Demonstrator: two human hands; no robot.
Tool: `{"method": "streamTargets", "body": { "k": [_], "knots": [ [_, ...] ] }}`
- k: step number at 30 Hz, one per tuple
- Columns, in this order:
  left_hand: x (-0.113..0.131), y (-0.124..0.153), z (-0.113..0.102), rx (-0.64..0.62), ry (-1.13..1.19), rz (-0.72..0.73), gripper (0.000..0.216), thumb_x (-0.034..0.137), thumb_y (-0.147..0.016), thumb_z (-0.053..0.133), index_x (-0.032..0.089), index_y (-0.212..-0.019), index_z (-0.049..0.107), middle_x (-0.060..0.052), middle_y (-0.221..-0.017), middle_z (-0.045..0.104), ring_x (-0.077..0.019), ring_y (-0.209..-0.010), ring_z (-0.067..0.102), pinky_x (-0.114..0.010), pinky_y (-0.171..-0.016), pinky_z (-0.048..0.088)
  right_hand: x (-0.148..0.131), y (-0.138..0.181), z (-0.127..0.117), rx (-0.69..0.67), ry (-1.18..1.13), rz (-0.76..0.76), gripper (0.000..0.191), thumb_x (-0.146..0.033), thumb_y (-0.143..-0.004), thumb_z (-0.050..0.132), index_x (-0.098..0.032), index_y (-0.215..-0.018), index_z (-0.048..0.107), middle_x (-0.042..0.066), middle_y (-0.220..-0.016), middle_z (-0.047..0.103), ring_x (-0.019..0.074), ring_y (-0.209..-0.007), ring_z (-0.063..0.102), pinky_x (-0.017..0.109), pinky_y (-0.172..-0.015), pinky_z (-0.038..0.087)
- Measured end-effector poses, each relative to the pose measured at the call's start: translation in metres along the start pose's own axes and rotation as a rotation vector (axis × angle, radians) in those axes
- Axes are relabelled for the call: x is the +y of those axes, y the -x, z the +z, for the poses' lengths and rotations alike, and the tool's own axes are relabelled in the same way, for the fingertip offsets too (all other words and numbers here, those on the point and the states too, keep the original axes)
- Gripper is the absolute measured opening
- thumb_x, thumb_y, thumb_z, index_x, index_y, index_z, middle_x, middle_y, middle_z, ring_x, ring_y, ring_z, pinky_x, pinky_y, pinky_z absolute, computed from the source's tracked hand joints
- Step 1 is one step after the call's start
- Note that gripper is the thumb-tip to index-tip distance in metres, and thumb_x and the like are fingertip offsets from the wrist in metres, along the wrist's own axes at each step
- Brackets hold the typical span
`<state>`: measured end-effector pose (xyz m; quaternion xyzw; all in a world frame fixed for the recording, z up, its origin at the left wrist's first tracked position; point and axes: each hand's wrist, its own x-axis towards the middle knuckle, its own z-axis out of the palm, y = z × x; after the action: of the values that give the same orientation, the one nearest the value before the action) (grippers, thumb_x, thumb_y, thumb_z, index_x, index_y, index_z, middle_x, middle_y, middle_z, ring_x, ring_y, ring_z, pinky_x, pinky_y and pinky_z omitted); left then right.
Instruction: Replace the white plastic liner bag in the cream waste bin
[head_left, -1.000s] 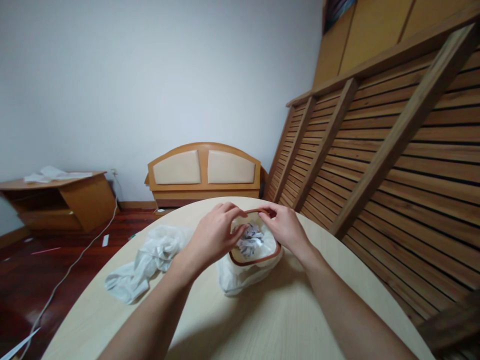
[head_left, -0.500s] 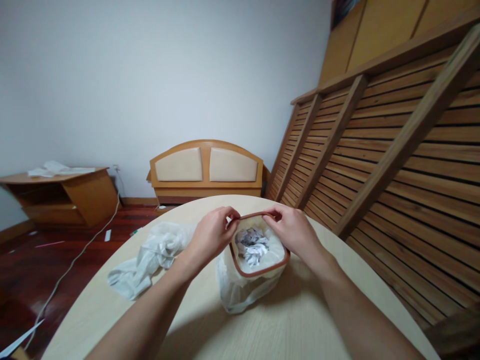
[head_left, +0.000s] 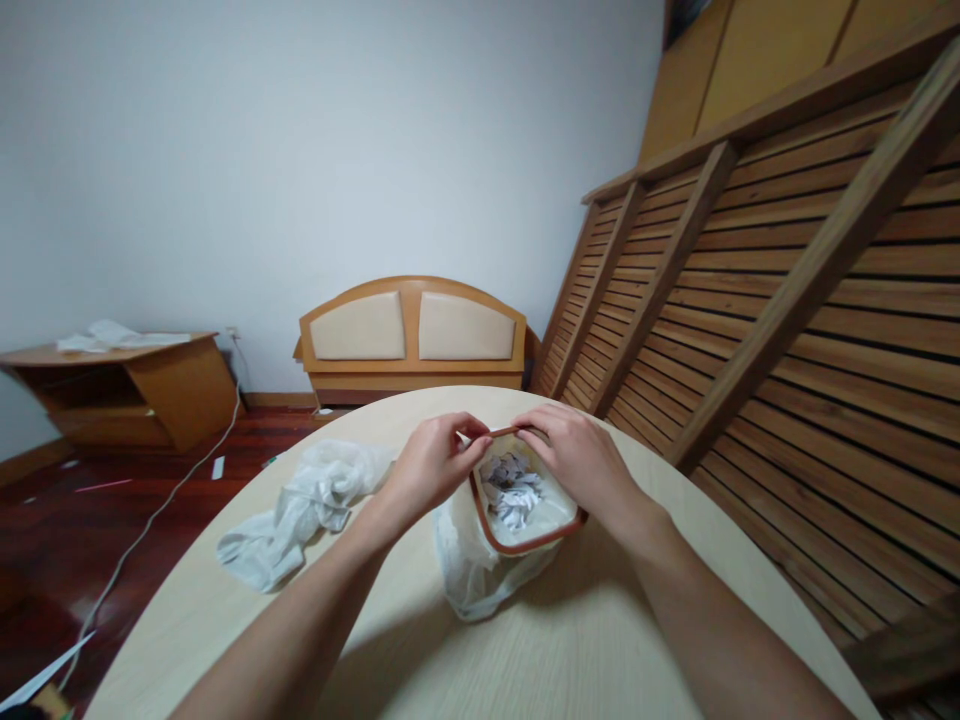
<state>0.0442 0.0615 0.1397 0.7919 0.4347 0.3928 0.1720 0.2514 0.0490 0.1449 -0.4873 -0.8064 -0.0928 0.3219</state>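
A small bin with a brown rim ring (head_left: 534, 543) stands on the round pale table (head_left: 570, 650), lined with a thin white plastic bag (head_left: 469, 570) that hangs over its sides. Crumpled paper (head_left: 516, 494) lies inside. My left hand (head_left: 429, 470) pinches the ring at its far left corner, fingers closed. On the ring's far right edge my right hand (head_left: 576, 458) grips with curled fingers. A second crumpled white plastic bag (head_left: 300, 510) lies loose on the table, left of my left hand.
A slatted wooden bed frame (head_left: 765, 300) leans against the wall on the right. A wooden headboard (head_left: 409, 340) stands by the far wall. At the left are a low wooden cabinet (head_left: 127, 395) and a white cable (head_left: 150, 520) on the dark floor.
Both hands have kept their hold on the brown ring. The ring has tilted and shifted slightly right, and the hands have drawn closer together at its far edge.
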Motion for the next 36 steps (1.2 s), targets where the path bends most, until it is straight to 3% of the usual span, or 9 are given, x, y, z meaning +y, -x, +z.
{"method": "streamTargets", "body": {
  "k": [5,10,14,21,25,30,33,36],
  "knots": [
    [-0.005,-0.004,-0.001,0.045,0.015,-0.044,0.015,0.027,-0.086,0.064,0.018,-0.089,0.076,-0.004,-0.083,0.078,-0.0155,-0.065,0.066,-0.025,-0.060,0.047,-0.012,0.001,0.000,0.034,-0.017,-0.042,0.020,-0.023,-0.095,0.059,-0.024,-0.110,0.073,0.007,-0.112,0.074,0.0263,-0.109,0.064,0.043,-0.099,0.049],
    [-0.012,-0.009,-0.007,0.099,-0.038,-0.145,0.012,0.024,-0.083,0.065,0.018,-0.084,0.074,-0.005,-0.080,0.077,-0.0173,-0.069,0.068,-0.026,-0.062,0.047,-0.024,0.008,-0.005,-0.037,-0.112,-0.031,0.015,-0.034,-0.093,0.064,-0.025,-0.098,0.074,0.006,-0.107,0.074,0.0273,-0.110,0.064,0.045,-0.101,0.049],
    [-0.013,-0.009,-0.012,0.141,-0.166,-0.214,0.010,0.026,-0.079,0.065,0.018,-0.078,0.071,-0.004,-0.076,0.074,-0.0191,-0.069,0.067,-0.027,-0.061,0.044,-0.024,0.015,-0.006,-0.122,-0.122,0.055,0.035,-0.052,-0.085,0.071,-0.025,-0.106,0.075,0.009,-0.128,0.068,0.0338,-0.123,0.059,0.051,-0.106,0.046],
    [-0.006,-0.007,-0.022,0.031,-0.238,-0.312,0.015,0.030,-0.077,0.063,0.020,-0.086,0.070,-0.003,-0.074,0.073,-0.0215,-0.072,0.068,-0.028,-0.061,0.041,-0.006,0.015,-0.007,-0.313,-0.259,0.061,0.054,-0.063,-0.080,0.072,-0.023,-0.115,0.072,0.014,-0.136,0.063,0.0345,-0.138,0.048,0.053,-0.115,0.038],
    [-0.002,-0.004,-0.028,-0.062,-0.284,-0.315,0.019,0.031,-0.076,0.064,0.020,-0.090,0.069,-0.004,-0.080,0.074,-0.0224,-0.074,0.067,-0.028,-0.060,0.041,0.004,0.010,-0.006,-0.381,-0.336,0.044,0.070,-0.063,-0.075,0.076,-0.021,-0.130,0.064,0.015,-0.152,0.049,0.0350,-0.143,0.041,0.055,-0.119,0.032],
    [-0.004,-0.002,-0.037,-0.137,-0.314,-0.247,0.027,0.041,-0.080,0.066,0.020,-0.097,0.069,-0.005,-0.086,0.075,-0.0252,-0.078,0.069,-0.032,-0.063,0.047,0.009,0.007,-0.002,-0.347,-0.372,-0.028,0.085,-0.056,-0.070,0.081,-0.021,-0.142,0.053,0.015,-0.147,0.053,0.0354,-0.139,0.044,0.056,-0.117,0.034],
    [-0.005,-0.001,-0.037,-0.082,-0.269,-0.030,0.056,0.056,-0.082,0.067,0.018,-0.123,0.063,-0.013,-0.123,0.070,-0.0312,-0.110,0.066,-0.041,-0.088,0.053,0.009,0.008,0.001,-0.318,-0.420,-0.081,0.089,-0.048,-0.070,0.083,-0.025,-0.147,0.046,0.014,-0.147,0.052,0.0362,-0.138,0.044,0.058,-0.115,0.036],
    [-0.006,-0.001,-0.034,-0.169,-0.170,0.137,0.081,0.064,-0.081,0.068,0.018,-0.145,0.047,-0.015,-0.150,0.052,-0.0343,-0.137,0.048,-0.050,-0.112,0.041,0.008,0.009,0.004,-0.318,-0.469,-0.097,0.089,-0.039,-0.072,0.081,-0.023,-0.149,0.041,0.015,-0.150,0.048,0.0354,-0.139,0.043,0.058,-0.117,0.034]
  ]
}}
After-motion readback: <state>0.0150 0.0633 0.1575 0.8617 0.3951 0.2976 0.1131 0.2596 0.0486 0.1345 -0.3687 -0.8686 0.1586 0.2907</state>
